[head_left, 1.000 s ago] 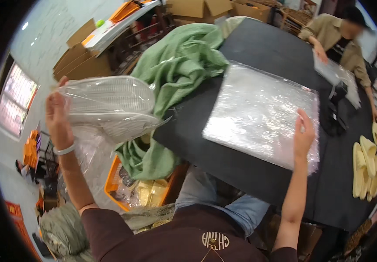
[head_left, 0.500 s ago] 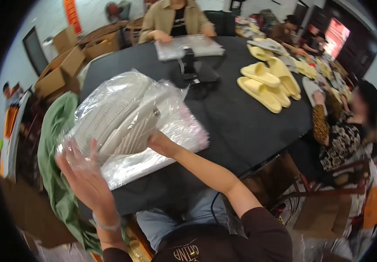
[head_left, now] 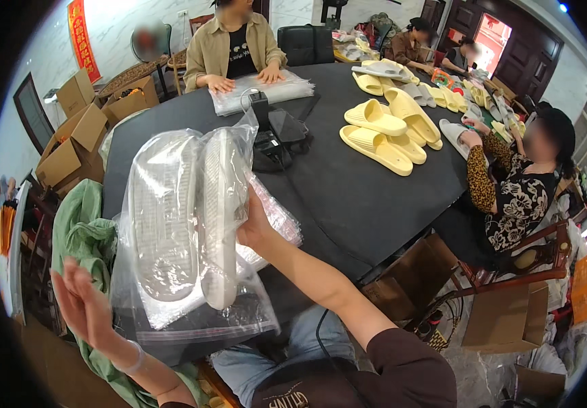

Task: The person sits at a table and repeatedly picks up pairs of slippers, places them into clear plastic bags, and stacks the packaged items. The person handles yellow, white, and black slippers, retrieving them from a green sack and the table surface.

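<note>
A pair of pale grey slides (head_left: 164, 217) stands sole side toward me inside a clear plastic bag (head_left: 249, 313). My right hand (head_left: 258, 221) is closed around the right-hand slide through the film, holding the pair up over the table. The bag's zip-like edge hangs loose below the heels. Apart from the bag, at lower left, my left hand (head_left: 84, 302) is raised with its fingers spread and nothing in it. Beneath the slides lies a pile of shiny clear bags (head_left: 281, 221), partly covered by them.
Yellow slides (head_left: 382, 136) sit right on the black table (head_left: 348, 211). A black device with a cable (head_left: 276, 129) stands mid-table. Opposite, a person's hands rest on a stack of clear bags (head_left: 263, 92). Green cloth (head_left: 79, 224) drapes the left edge. Another person (head_left: 525, 183) handles a slide at right.
The bagged slides have turned from slanted to nearly upright, and the bag's lower edge now hangs toward me. My left hand has come off the bag and moved down and left.
</note>
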Action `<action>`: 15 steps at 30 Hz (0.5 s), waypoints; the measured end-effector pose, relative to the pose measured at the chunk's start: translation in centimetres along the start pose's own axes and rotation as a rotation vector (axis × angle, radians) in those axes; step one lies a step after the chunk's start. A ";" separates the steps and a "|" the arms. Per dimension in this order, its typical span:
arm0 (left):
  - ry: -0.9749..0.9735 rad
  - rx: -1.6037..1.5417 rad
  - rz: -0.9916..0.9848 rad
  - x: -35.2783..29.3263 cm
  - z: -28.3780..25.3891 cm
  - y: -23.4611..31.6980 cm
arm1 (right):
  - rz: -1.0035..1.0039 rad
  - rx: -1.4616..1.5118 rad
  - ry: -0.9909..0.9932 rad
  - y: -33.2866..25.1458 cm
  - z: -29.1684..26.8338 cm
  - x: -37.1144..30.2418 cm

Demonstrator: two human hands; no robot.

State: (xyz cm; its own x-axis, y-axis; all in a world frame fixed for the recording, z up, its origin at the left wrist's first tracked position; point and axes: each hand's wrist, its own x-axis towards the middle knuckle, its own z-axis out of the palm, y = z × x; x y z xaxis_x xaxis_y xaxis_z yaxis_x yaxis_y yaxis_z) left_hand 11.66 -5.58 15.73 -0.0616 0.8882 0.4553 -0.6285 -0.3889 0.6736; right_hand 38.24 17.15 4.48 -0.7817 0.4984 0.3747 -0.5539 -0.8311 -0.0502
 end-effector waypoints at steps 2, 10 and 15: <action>0.037 0.064 0.024 1.5 -2.2 -1.2 | 0.034 -0.029 0.011 -0.4 -0.3 -0.2; 0.655 0.250 -0.070 4.8 1.8 -12.2 | 0.072 -0.295 0.102 0.2 0.3 -0.5; 0.626 0.247 -0.098 3.3 -0.6 -13.6 | -0.052 -0.813 0.453 1.1 -0.8 0.7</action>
State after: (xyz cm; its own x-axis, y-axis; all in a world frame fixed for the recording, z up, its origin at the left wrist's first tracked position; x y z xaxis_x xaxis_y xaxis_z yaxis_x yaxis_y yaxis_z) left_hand 19.60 2.79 7.72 -0.4972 0.8676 0.0130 -0.4627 -0.2778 0.8419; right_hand 36.89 16.76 3.93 -0.6925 0.7214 0.0068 -0.4883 -0.4617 -0.7405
